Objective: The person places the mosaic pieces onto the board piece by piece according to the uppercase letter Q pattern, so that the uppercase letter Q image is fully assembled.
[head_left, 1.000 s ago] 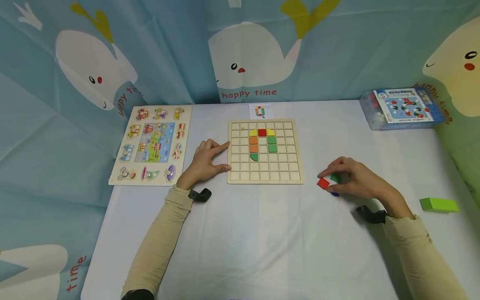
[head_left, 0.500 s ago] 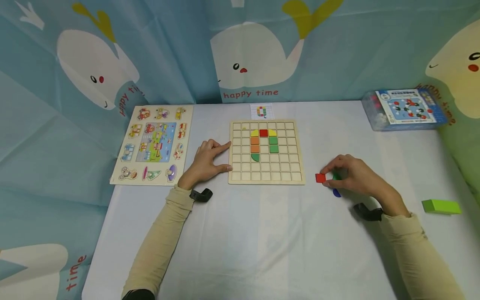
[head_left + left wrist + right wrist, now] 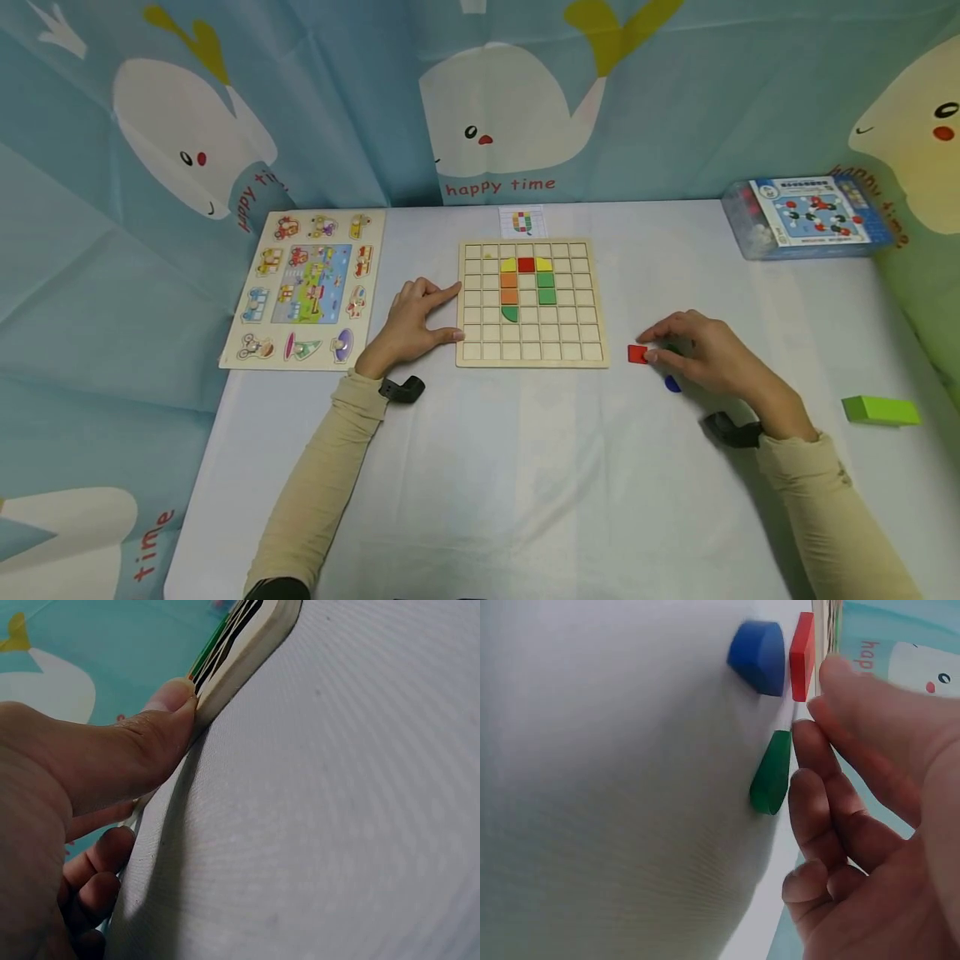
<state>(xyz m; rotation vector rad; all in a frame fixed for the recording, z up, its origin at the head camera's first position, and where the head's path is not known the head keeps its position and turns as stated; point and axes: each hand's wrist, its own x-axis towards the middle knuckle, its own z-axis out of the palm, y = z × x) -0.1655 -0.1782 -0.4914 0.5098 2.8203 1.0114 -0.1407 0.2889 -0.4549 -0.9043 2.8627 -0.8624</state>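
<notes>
At the left edge of the wooden grid board point(image 3: 532, 342) my left hand point(image 3: 408, 325) rests, its thumb point(image 3: 161, 727) and index finger spread and touching the rim. The board holds several coloured tiles: yellow, red, orange and green. My right hand point(image 3: 697, 350) hovers low over the table to the right of the board, thumb and index finger apart. Just beyond its thumb lies a red square tile point(image 3: 637, 354). A blue curved piece point(image 3: 757, 658) and a green piece point(image 3: 772, 772) lie near the fingers in the right wrist view; the hand partly hides the green one from above.
A small pattern card point(image 3: 522, 222) lies behind the board. To the left is a picture puzzle point(image 3: 251, 337) with several knobbed pieces. A clear plastic box point(image 3: 806, 218) stands at the back right, and a light green block point(image 3: 880, 410) lies at the far right.
The red tile has shifted slightly left and turned straighter. My right hand's fingers have come off it and parted. The left hand has stayed on the board's edge.
</notes>
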